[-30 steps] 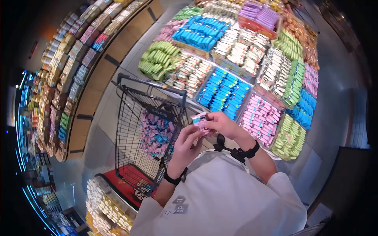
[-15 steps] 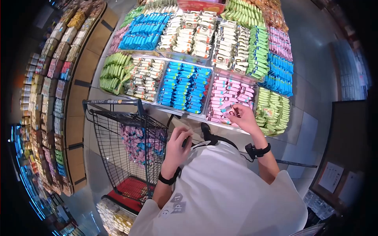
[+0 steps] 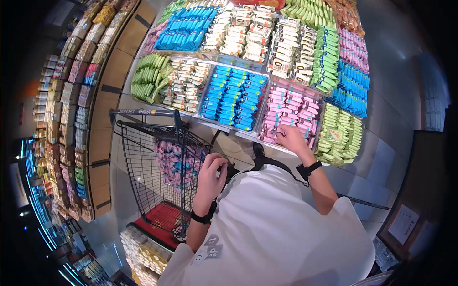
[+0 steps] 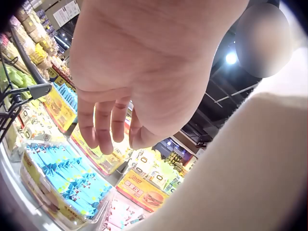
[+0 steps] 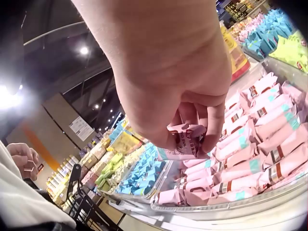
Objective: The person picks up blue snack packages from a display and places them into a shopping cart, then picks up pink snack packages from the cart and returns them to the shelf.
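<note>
My right hand (image 3: 292, 140) pinches a small pink wrapped snack packet (image 5: 185, 142) with thumb and fingers. It is low over the front of the clear bin (image 5: 231, 206) of similar pink packets (image 3: 295, 107). In the right wrist view the held packet has dark print and overlaps the rows behind it. My left hand (image 3: 210, 177) hangs in front of my body beside the shopping cart, fingers loosely curled. The left wrist view shows nothing between those fingers (image 4: 103, 127).
Left of me stands the black wire cart (image 3: 144, 113), with a heap of pink and blue packets (image 3: 172, 164) in it. Bins of blue packets (image 3: 232, 97) and green packets (image 3: 338, 133) flank the pink one. A long stocked shelf (image 3: 105, 100) runs along the left.
One second ago both hands held the pink packet before my chest. The left hand has let go; the right has carried it rightward to the pink bin and lowered slightly there.
</note>
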`<state>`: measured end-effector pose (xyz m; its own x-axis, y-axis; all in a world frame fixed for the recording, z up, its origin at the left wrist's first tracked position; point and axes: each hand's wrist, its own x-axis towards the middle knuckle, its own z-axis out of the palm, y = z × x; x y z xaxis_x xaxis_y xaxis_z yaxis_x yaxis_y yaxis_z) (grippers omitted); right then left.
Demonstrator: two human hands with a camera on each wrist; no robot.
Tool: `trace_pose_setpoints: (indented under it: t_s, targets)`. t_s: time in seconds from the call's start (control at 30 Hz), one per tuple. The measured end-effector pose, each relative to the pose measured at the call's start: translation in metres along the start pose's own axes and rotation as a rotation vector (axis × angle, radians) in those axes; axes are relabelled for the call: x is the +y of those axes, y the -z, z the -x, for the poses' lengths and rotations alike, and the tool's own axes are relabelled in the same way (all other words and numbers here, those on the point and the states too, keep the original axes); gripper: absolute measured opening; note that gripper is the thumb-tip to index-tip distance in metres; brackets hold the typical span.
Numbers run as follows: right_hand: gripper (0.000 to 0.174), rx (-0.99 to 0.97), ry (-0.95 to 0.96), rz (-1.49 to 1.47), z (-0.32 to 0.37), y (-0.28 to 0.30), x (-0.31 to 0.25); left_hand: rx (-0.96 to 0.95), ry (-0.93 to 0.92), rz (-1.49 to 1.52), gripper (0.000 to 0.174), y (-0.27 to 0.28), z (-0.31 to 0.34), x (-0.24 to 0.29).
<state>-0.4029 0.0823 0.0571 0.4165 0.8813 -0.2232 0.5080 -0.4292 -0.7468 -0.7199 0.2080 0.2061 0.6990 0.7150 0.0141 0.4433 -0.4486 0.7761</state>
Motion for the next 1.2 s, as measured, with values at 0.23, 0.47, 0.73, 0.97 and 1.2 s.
trace_pose_setpoints:
  t_s: [0.23, 0.47, 0.73, 0.97, 1.2]
  targets:
    - [0.027, -0.062, 0.084, 0.164, -0.013, -0.039, 0.010, 0.087, 0.112, -0.005, 0.015, -0.005, 0.029, -0.005]
    - [0.027, -0.127, 0.126, 0.117, -0.020, -0.048, 0.014, 0.139, 0.172, -0.004, 0.017, -0.006, 0.046, -0.004]
    - [0.023, -0.108, 0.095, 0.038, -0.024, -0.049, 0.015, 0.160, 0.173, -0.030, 0.016, -0.006, 0.053, -0.008]
    - [0.025, -0.100, 0.032, 0.144, -0.028, -0.057, 0.016, 0.174, 0.188, -0.006, 0.016, -0.006, 0.056, -0.007]
    - [0.034, -0.021, 0.059, 0.142, -0.028, -0.066, 0.019, 0.186, 0.175, -0.021, 0.015, -0.006, 0.060, -0.009]
